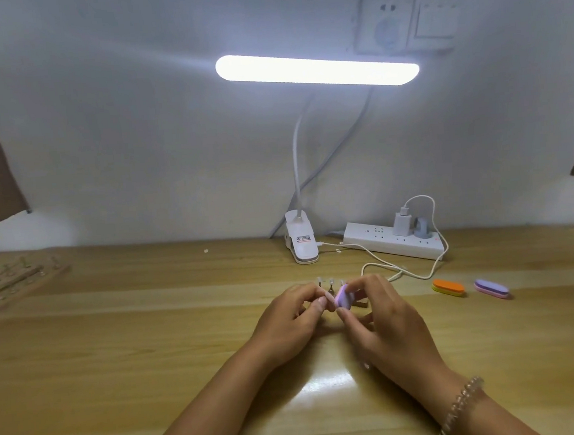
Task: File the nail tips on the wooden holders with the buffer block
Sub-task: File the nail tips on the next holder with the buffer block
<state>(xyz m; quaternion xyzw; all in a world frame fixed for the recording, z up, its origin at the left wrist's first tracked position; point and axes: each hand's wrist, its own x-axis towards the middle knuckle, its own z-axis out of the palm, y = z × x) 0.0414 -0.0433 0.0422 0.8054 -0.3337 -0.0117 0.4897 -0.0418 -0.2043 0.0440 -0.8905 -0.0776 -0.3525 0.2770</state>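
Glossy wooden table (151,348); smooth white plastic power strip (394,243); beaded bracelet (462,406).

1. Centre of the frame, low: the left hand (286,317) and right hand (387,326) meet above the table (116,333).
2. The right hand pinches a lilac buffer block (343,298) between thumb and fingers.
3. The left hand's curled fingers grip a wooden holder (361,303), mostly hidden; nail tips (330,280) stand just above them, touching or just beside the block.
4. To the right lie an orange buffer (448,287) and a purple buffer (491,288), apart.
5. Behind: a lit clip lamp (317,70) and a power strip (394,243).
6. Far left: more holders (12,283), blurred.
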